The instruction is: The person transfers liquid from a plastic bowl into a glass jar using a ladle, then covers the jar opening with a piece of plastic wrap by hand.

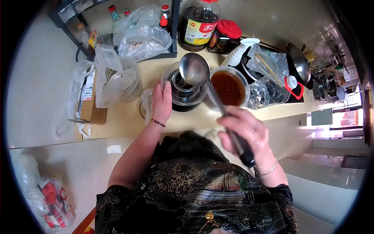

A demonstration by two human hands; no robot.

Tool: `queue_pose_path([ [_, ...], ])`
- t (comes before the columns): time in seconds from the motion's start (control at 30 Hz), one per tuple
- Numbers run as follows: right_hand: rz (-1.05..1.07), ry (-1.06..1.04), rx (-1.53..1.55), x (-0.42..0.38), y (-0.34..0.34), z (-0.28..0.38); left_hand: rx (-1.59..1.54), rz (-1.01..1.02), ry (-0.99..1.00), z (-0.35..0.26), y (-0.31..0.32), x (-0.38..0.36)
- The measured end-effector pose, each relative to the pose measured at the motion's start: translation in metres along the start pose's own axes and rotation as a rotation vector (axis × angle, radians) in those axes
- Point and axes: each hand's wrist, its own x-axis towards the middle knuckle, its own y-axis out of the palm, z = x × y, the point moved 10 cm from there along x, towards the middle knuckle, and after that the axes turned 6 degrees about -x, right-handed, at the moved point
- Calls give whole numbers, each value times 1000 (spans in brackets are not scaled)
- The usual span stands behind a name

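Note:
My right hand (247, 130) is wrapped round the black handle of a metal ladle (194, 69). The ladle's bowl hangs over a clear container (186, 100) and hides part of its opening. Against the left side of that container rests my left hand (161, 102), its fingers laid along the wall. Just right of the clear container stands a tub of reddish-brown liquid (228, 88). Whether the ladle holds anything cannot be seen.
A large bottle (199, 27) and a red-lidded jar (228, 33) stand behind. Right are a white spray bottle (239, 52), a clear plastic jug (269, 91) and a wok (299, 66). Left are plastic bags (109, 78), a cardboard box (91, 105) and a dark rack (175, 29).

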Motion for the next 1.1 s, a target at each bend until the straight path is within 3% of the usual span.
queue_pose_path([
  [0.1, 46, -120, -71, -4, 10, 17, -59, -7, 36, -4, -2, 3],
  [0.17, 66, -122, -80, -7, 14, 18, -54, -2, 31, -1, -3, 4],
  [0.23, -45, -51, 10, -14, 6, 2, -60, -1, 30, -1, -1, 3],
  [0.27, -59, 34, 35, -18, 2, -11, -66, -3, 32, -1, -1, 4],
  [0.37, -314, 461, 569, -48, -9, -64, -61, 4, 28, 5, 0, 4],
  [0.5, -663, 708, 942, -87, -20, -117, -47, 7, 16, 1, 0, 2],
  [0.63, -645, 757, 670, -106, -32, -126, -113, -4, -33, 13, 3, 3],
  [0.8, -389, 694, 197, -97, -24, -107, -101, -4, 3, 11, 2, 2],
  [1.1, -345, 656, 65, -96, -8, -110, -104, 10, 26, 8, 2, 3],
])
